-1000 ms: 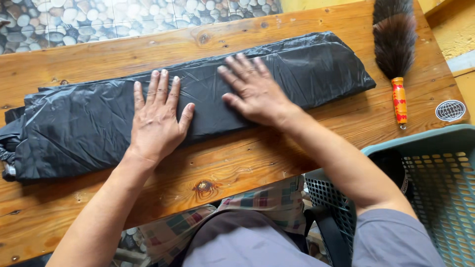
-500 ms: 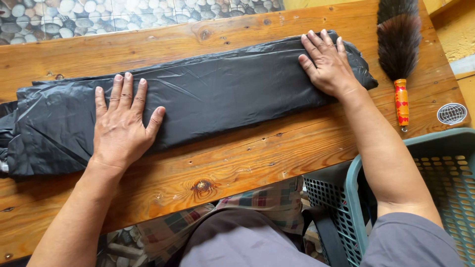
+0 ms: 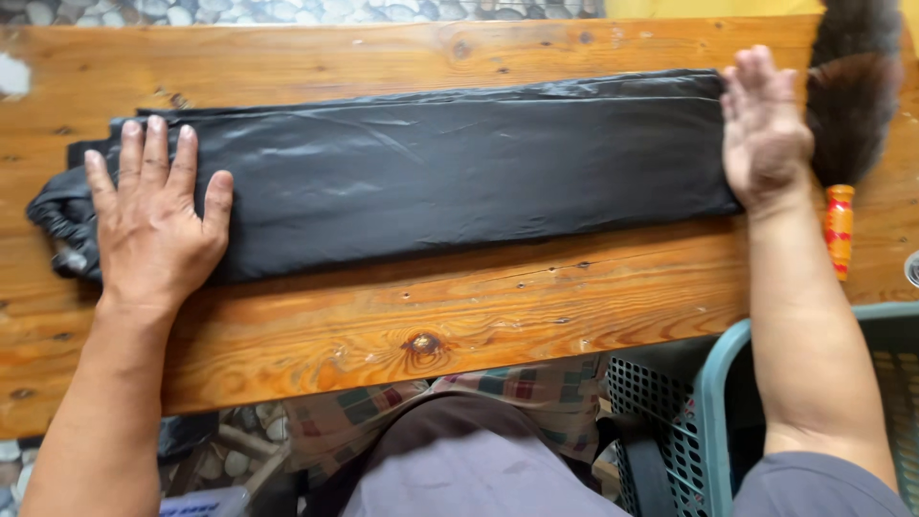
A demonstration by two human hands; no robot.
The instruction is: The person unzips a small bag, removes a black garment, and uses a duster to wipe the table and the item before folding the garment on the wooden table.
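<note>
Two bare hands pressing flat on a long folded black plastic bag [image 3: 459, 177], lying lengthwise across the wooden worktop [image 3: 459, 316]. Left hand [image 3: 158, 225] resting palm down on the bag's left end, fingers spread wide and pointing away from the body, thumb angled out to the right, gripping nothing. Just left of that hand, bunched, knotted end of the bag [image 3: 57, 225] sticking out in crumpled folds. Right hand [image 3: 766, 129] lying at the bag's far right edge, fingers straight and held close together, palm partly over the plastic and partly beyond its edge, likewise open and closing on nothing. Bag sitting smooth and glossy between the two hands, a few shallow creases running along its length, near long edge running parallel to the worktop's front edge with a strip of bare wood in between.

Just right of the right hand, lying on the worktop: a dark feather duster [image 3: 852, 96], brush end pointing away, orange and red banded handle [image 3: 840, 230] pointing toward the body, very near the right wrist; touching or not, cannot tell. Below the worktop's front edge, at lower right, standing beside the person's leg: a teal plastic basket [image 3: 713, 402] with lattice walls. Showing beneath the worktop: checked cloth [image 3: 498, 393] and grey trousers [image 3: 479, 469].
</note>
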